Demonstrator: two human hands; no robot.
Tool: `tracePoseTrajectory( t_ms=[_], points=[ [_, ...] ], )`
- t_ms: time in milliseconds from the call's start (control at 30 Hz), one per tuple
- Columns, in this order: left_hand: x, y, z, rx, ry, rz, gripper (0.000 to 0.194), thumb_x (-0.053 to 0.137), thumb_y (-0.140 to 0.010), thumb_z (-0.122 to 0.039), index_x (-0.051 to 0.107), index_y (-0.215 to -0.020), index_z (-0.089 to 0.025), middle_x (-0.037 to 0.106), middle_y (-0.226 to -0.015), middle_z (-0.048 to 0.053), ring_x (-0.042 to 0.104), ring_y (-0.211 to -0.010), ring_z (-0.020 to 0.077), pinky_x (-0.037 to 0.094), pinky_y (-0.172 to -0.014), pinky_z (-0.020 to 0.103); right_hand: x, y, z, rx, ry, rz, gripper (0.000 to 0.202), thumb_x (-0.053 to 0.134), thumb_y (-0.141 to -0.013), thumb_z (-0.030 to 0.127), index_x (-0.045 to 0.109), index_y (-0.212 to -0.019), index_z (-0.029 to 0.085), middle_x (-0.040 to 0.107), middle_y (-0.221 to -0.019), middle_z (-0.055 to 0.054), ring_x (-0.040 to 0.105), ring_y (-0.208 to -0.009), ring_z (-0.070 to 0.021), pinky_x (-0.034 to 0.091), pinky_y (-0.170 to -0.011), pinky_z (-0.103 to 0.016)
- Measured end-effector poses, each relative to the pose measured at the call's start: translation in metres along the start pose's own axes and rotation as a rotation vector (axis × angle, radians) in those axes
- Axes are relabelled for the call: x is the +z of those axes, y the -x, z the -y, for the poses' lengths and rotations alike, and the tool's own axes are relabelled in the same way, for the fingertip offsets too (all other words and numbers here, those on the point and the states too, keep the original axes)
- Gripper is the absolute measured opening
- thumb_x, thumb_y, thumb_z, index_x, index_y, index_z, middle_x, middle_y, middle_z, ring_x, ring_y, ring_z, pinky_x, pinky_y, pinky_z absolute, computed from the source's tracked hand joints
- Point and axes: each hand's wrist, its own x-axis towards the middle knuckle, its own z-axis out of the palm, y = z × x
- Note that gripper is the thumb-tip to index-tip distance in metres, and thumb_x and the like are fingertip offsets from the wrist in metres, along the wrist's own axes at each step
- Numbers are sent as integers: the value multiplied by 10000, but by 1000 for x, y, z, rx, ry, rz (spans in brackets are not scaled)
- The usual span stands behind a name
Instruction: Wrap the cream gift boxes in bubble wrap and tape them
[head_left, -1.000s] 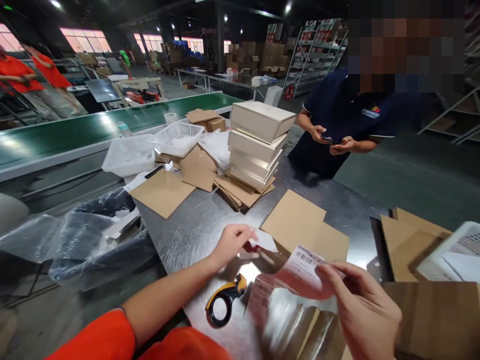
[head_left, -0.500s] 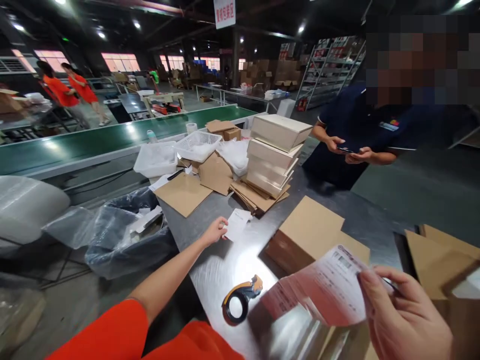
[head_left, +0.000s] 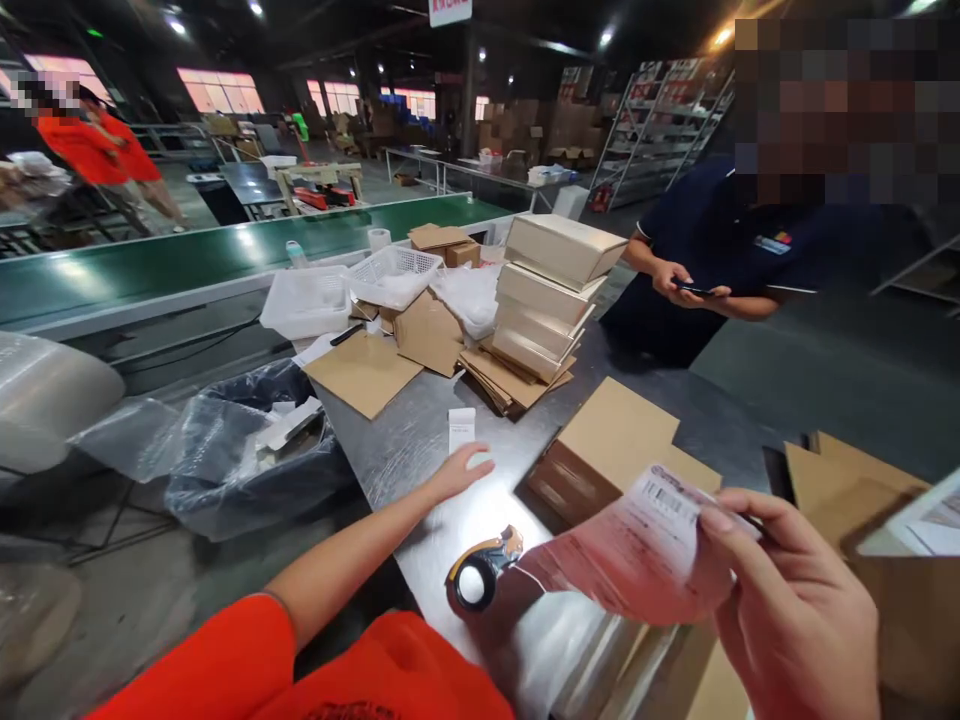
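Note:
My right hand (head_left: 787, 600) holds up a pink and white shipping label sheet (head_left: 637, 545) by its right edge, above the steel table (head_left: 420, 440). My left hand (head_left: 461, 470) rests empty on the table with fingers spread, just below a small white paper slip (head_left: 461, 428) that lies flat. A black and orange tape dispenser (head_left: 480, 575) lies near the table's front edge. Behind the label sits a closed brown cardboard box (head_left: 607, 450).
A stack of white boxes (head_left: 551, 295) stands on flat cardboard sheets (head_left: 364, 372), with white baskets (head_left: 394, 275) behind. A person in a dark shirt (head_left: 720, 250) stands across the table holding a phone. A bagged bin (head_left: 247, 450) sits left; a green conveyor (head_left: 187, 260) runs behind.
My left hand carried the white slip away from the label to the left, laid it on the table and let go. My right hand kept the label sheet raised.

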Motion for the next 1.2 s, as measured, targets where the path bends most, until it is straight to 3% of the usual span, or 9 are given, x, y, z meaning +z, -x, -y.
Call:
tracePoseTrajectory(
  t_ms=[100,167,267,467,633,733,800,900,1200],
  points=[
    [35,31,-39,215,226,555,439,756,-787,-453,734,-1125,-174,702,-1186,94,601,-1206,276,426,-1048,380,13,-11,8,94,-172,-16,494,917,-506,463,643,-833,214,622,-656,8,554,-520,-116,436,-445,-200],
    [52,50,-61,215,337,718,541,837,-685,-513,748,-1100,-177,733,-1067,82,665,-1035,257,493,-928,358,17,-20,7,129,-214,-14,485,919,-491,420,629,-821,214,637,-672,9,579,-548,-126,456,-474,-213],
    [64,70,-82,102,408,686,517,869,-614,-571,783,-911,-156,738,-852,51,658,-776,189,504,-797,318,15,-33,-7,210,-214,-34,489,892,-474,401,597,-820,220,638,-653,5,619,-573,-179,483,-488,-269],
    [66,86,-101,87,485,571,518,874,-604,-577,761,-835,-126,721,-803,50,629,-725,163,484,-734,281,-2,-43,-57,300,22,76,612,834,-471,506,573,-947,222,659,-674,-29,634,-611,-250,500,-530,-363],
    [69,88,-110,73,524,417,752,893,-616,-412,588,-1256,-160,698,-756,14,614,-643,139,480,-630,247,-15,-11,-65,-113,327,15,479,641,-747,605,667,-1001,200,666,-1184,-151,613,-1136,-314,534,-882,-443],
    [71,90,-114,83,420,345,920,848,-648,-300,429,-1458,-183,644,-646,-48,571,-571,122,442,-582,226,-20,17,-52,-393,316,162,333,667,-833,479,687,-1073,249,692,-1171,-84,637,-1116,-254,525,-936,-362],
    [73,92,-117,117,357,353,645,802,-665,-278,623,-1274,-160,661,-687,-16,602,-643,138,460,-637,242,-20,29,-45,-448,344,256,261,738,-800,410,714,-1024,279,724,-1027,-38,683,-953,-216,550,-822,-290],
    [78,93,-116,120,289,402,244,754,-657,-319,722,-807,-129,685,-755,46,612,-711,160,460,-671,259,-20,36,-42,-341,345,322,154,725,-814,428,747,-853,281,706,-788,-8,665,-696,-180,527,-606,-251],
    [108,54,-86,112,33,276,433,668,-709,-520,492,-507,-179,419,-531,-50,359,-563,95,241,-516,245,-23,6,-71,46,305,201,411,725,-678,630,754,-764,229,651,-584,-14,578,-499,-181,491,-485,-286]
  ],
)
